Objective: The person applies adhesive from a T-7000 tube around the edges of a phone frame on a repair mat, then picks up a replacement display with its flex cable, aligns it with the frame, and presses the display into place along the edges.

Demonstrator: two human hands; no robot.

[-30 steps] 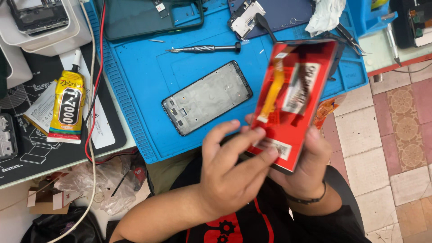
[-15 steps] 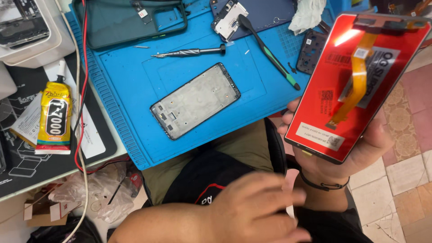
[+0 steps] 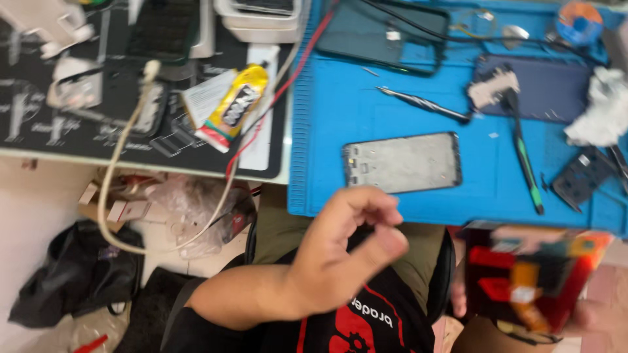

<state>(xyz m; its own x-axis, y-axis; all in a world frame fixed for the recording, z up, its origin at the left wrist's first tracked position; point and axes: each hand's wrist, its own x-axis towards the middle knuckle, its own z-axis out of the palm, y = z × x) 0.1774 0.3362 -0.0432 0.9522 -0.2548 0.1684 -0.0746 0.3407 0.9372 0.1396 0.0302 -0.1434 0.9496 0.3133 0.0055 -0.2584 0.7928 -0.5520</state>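
My right hand [image 3: 458, 297] grips a red phone display panel [image 3: 523, 274] with an orange flex cable on it, low at the right, over my lap; the view there is blurred. My left hand [image 3: 347, 252] hovers in the middle above my lap, just in front of the blue mat [image 3: 327, 131], with thumb out and fingers loosely curled, and I see nothing in it. A bare grey phone frame [image 3: 400, 163] lies on the mat just beyond my left hand.
On the blue mat lie a metal screwdriver [image 3: 425, 104], a green-handled tool [image 3: 526, 170], a dark back cover [image 3: 556, 91] and a white cloth [image 3: 602, 108]. A yellow glue tube [image 3: 237, 104] rests on the black mat [image 3: 39, 131]. Cables hang off the edge. A black bag [image 3: 72, 274] sits on the floor.
My right hand brought the red panel down from up at the right to lap height. My left hand rose towards the mat's front edge. The view swung left.
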